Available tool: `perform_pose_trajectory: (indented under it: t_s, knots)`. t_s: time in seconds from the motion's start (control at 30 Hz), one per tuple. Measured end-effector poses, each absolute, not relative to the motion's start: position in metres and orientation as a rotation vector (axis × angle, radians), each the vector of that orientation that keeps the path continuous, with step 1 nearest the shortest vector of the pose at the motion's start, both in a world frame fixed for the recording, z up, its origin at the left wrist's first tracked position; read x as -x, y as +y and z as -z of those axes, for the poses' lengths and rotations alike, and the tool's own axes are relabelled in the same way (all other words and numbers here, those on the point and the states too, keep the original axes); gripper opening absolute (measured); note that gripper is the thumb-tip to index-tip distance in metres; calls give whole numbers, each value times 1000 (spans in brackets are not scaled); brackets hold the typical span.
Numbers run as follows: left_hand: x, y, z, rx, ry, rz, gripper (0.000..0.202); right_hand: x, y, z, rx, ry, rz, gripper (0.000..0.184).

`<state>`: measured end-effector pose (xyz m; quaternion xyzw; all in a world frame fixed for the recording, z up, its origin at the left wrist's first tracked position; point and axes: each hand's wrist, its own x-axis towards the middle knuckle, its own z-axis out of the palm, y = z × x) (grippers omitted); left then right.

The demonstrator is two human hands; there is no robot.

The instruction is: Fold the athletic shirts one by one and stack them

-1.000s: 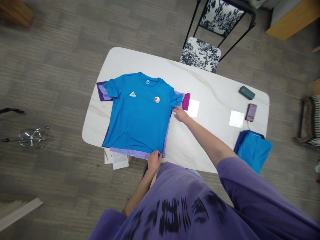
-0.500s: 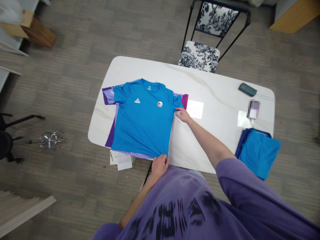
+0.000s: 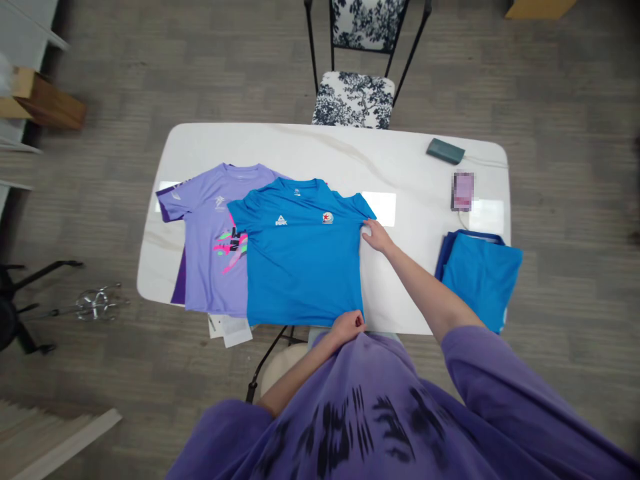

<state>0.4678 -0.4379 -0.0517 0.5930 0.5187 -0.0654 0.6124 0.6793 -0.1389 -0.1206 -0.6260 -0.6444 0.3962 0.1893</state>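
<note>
A blue T-shirt (image 3: 305,267) lies front side up, with a white logo and a round badge on its chest. It overlaps the right part of a lavender T-shirt (image 3: 207,260) with a pink and green print. Darker purple cloth (image 3: 179,283) shows beneath the lavender one. My left hand (image 3: 349,327) is closed on the blue shirt's bottom hem, at its right corner. Farther up, my right hand (image 3: 377,235) pinches the edge of the same shirt at the right sleeve.
Both shirts are on a white table (image 3: 400,153). Toward its right end are folded blue clothes (image 3: 480,277), a phone-like item (image 3: 463,191) and a dark green case (image 3: 445,151). A patterned chair (image 3: 355,100) stands at the far side. Papers (image 3: 235,330) show below the near edge.
The blue T-shirt has slid right across the lavender one with both hands holding it, uncovering the lavender shirt's front and print. The camera view has shifted too.
</note>
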Motion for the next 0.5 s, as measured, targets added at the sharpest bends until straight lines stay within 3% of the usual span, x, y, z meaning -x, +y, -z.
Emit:
perform_pose_trajectory:
  t_s: [0.23,0.37,0.5]
  knots:
    - [-585,-394,64,-1475,1142,58,21,-838,-180,122,2044,-1715,-952,68]
    - [-542,-321,74,-1560,1482,-126,58,-844,-171,117,2158,-1693,-779,58]
    - [-469,-264,98,-1693,1906,-278,72,-813,-137,125,1984,-1867,-758,62]
